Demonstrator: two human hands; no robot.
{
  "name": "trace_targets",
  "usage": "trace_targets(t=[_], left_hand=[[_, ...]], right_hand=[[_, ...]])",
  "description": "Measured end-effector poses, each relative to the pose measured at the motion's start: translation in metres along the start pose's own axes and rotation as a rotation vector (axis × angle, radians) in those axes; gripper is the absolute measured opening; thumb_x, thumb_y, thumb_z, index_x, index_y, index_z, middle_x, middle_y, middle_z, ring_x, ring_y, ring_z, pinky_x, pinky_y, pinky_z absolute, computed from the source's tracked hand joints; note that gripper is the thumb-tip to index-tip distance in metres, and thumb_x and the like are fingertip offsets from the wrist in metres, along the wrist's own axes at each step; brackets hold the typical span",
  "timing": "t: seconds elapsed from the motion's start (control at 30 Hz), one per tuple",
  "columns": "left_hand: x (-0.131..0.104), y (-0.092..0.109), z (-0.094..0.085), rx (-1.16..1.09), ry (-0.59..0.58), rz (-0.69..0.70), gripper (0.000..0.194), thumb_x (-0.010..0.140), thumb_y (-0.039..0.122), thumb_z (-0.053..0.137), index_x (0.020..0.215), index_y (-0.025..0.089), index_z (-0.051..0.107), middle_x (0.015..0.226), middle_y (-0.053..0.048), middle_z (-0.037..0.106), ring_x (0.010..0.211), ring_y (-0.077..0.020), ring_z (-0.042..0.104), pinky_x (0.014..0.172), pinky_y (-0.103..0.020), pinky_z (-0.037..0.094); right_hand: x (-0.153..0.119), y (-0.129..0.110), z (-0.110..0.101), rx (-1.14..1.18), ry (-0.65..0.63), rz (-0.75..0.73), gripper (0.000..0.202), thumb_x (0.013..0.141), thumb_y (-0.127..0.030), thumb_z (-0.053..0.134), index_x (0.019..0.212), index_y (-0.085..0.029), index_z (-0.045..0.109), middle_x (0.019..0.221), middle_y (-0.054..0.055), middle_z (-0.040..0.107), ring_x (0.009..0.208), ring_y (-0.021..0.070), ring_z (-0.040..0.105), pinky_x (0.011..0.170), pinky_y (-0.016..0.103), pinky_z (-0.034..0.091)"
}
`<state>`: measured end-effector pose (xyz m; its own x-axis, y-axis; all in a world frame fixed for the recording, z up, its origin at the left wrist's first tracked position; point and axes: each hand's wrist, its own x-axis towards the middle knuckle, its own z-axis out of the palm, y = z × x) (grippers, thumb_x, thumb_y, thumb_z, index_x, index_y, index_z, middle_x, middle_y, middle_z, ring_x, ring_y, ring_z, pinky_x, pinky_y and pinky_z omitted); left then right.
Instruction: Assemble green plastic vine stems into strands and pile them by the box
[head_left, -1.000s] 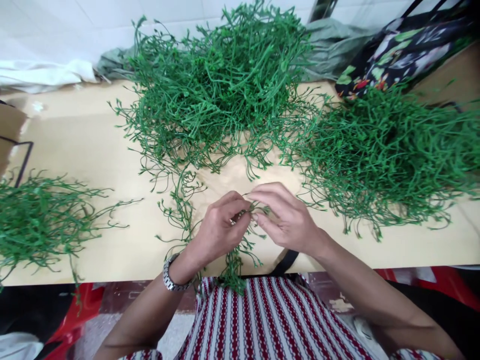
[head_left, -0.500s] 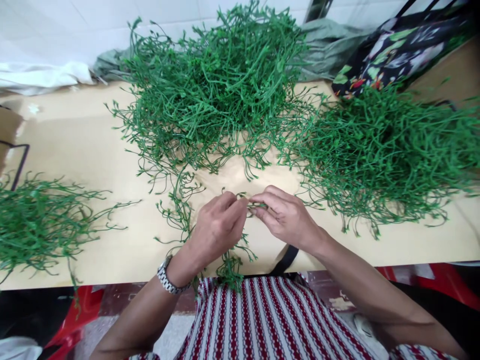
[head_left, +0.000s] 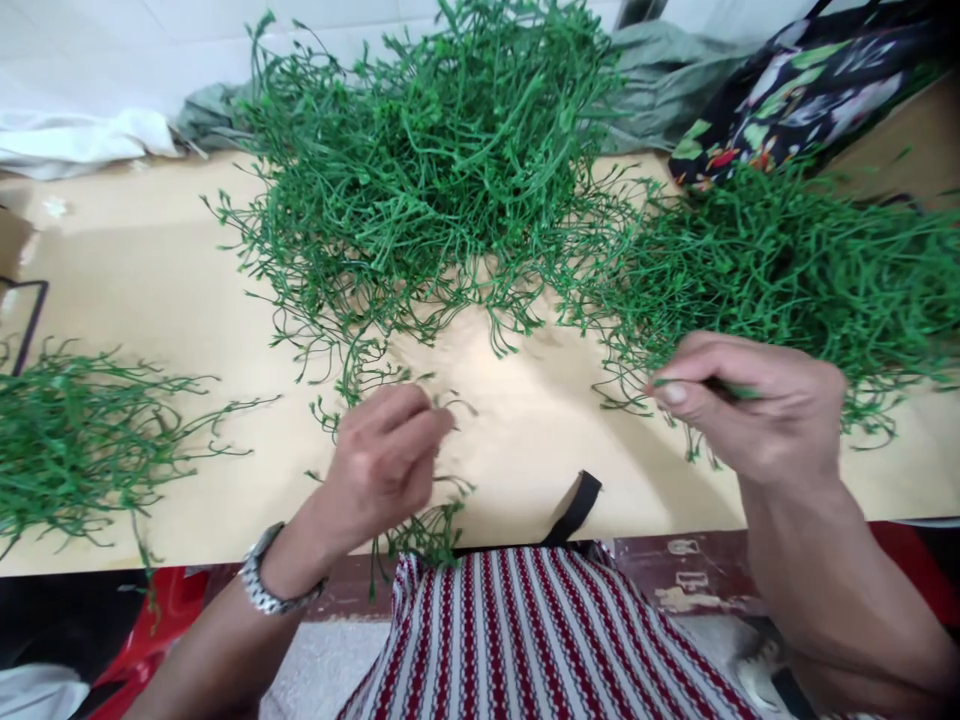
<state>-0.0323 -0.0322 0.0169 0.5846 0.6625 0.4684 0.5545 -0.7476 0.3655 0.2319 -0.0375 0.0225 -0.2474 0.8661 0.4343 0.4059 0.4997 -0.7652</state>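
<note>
My left hand [head_left: 386,455] is closed around a bunch of thin green artificial stems [head_left: 431,530], whose small budded tips stick out past the fingers and hang below the fist near the table's front edge. Off to the right, my right hand [head_left: 765,405] is held in a pinch, with a bit of green stem [head_left: 735,390] showing between thumb and fingers. That hand is in front of the right-hand pile of green stems [head_left: 780,270]. A larger tangled heap of the same stems [head_left: 435,170] lies at the back middle.
A smaller pile of stems [head_left: 82,440] lies at the left of the pale table [head_left: 517,410]. A black strap [head_left: 576,508] rests at the front edge. Grey-green cloth [head_left: 660,85] and a floral fabric [head_left: 787,100] are at the back. A red stool [head_left: 161,620] stands below left.
My hands were together at the middle; now they are apart. The right has moved well to the right, to the right-hand pile, and the left slightly left with its bunch.
</note>
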Motion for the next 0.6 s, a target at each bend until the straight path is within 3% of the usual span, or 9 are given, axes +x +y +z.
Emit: trace_targets(t=[0.1, 0.2, 0.3, 0.47, 0.6], left_hand=[[0.004, -0.001, 0.005, -0.194, -0.065, -0.067, 0.026, 0.077, 0.002, 0.05, 0.098, 0.017, 0.052, 0.08, -0.003, 0.056, 0.071, -0.0125, 0.051, 0.062, -0.026, 0.042], [0.006, -0.001, 0.017, -0.427, -0.024, -0.189, 0.035, 0.078, 0.006, 0.053, 0.109, 0.018, 0.044, 0.084, -0.003, 0.054, 0.075, -0.0117, 0.052, 0.066, -0.025, 0.045], [0.005, -0.002, 0.026, -0.642, -0.016, -0.261, 0.034, 0.076, 0.008, 0.056, 0.106, 0.02, 0.043, 0.088, -0.003, 0.053, 0.078, -0.012, 0.054, 0.069, -0.025, 0.047], [0.003, -0.005, 0.033, -0.847, -0.024, -0.368, 0.03, 0.077, 0.008, 0.056, 0.1, 0.02, 0.042, 0.086, -0.002, 0.055, 0.078, -0.0111, 0.057, 0.069, -0.023, 0.047], [0.002, -0.007, 0.036, -0.838, -0.012, -0.37, 0.027, 0.077, 0.009, 0.056, 0.099, 0.02, 0.043, 0.09, -0.004, 0.053, 0.078, -0.0116, 0.057, 0.07, -0.026, 0.048]], right_hand=[[0.003, 0.003, -0.002, -0.152, -0.09, -0.01, 0.01, 0.077, -0.013, 0.059, 0.085, -0.018, 0.062, 0.067, 0.0, 0.054, 0.056, 0.01, 0.046, 0.049, 0.024, 0.034], [0.006, 0.001, 0.02, -0.153, -0.138, -0.053, 0.022, 0.08, -0.02, 0.058, 0.102, -0.018, 0.059, 0.072, 0.0, 0.051, 0.057, 0.0086, 0.045, 0.048, 0.021, 0.035], [0.009, -0.002, 0.046, -0.127, -0.212, -0.118, 0.032, 0.08, -0.024, 0.058, 0.11, -0.016, 0.054, 0.077, 0.001, 0.051, 0.062, 0.0088, 0.047, 0.054, 0.021, 0.041], [0.009, 0.004, 0.067, -0.216, -0.2, -0.252, 0.018, 0.083, -0.022, 0.052, 0.098, -0.012, 0.055, 0.074, 0.003, 0.05, 0.066, 0.0113, 0.05, 0.058, 0.023, 0.043], [0.004, 0.009, 0.071, -0.316, -0.212, -0.221, 0.016, 0.085, -0.024, 0.048, 0.093, -0.012, 0.055, 0.079, 0.006, 0.052, 0.068, 0.0129, 0.051, 0.058, 0.024, 0.044]])
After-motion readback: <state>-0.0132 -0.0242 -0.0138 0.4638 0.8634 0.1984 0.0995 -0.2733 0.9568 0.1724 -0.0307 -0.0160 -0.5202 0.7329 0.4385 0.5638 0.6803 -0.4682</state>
